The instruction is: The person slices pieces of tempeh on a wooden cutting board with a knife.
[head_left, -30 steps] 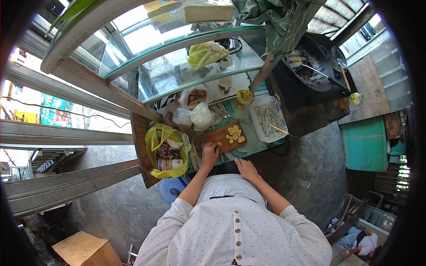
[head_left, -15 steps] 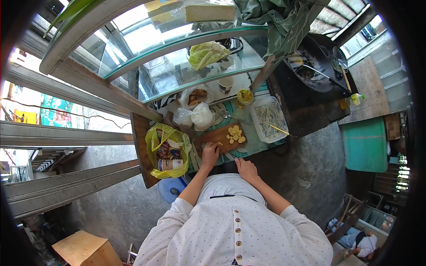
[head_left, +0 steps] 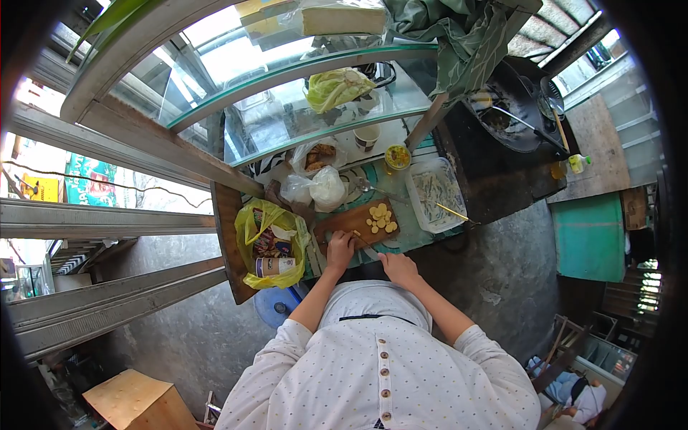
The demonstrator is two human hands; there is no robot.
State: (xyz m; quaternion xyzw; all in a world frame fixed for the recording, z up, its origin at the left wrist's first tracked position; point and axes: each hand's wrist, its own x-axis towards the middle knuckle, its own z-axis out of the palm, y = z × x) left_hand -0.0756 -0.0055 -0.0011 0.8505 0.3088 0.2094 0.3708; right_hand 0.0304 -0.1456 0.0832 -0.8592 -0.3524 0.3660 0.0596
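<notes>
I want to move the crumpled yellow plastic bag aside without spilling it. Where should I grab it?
Best gather the loose rim of the crumpled yellow plastic bag from above: its mouth gapes upward with a tin and packets showing, so a side pull could tip them out.

- Shirt (head_left: 401,380): white cloth printed with small dark dots; it fills the lower middle of my feed.
- Buttons (head_left: 383,373): a straight row of round brownish buttons down the front placket.
- Left sleeve (head_left: 276,355) and right sleeve (head_left: 494,365): the same dotted cloth, ending about the elbow, with the forearms bare beyond.
- Dark line (head_left: 358,317): short and thin, near the shirt's upper edge; I cannot tell what it is.
- Left hand (head_left: 340,247) and right hand (head_left: 398,266): bare; finer detail is too small on my screen.
</notes>
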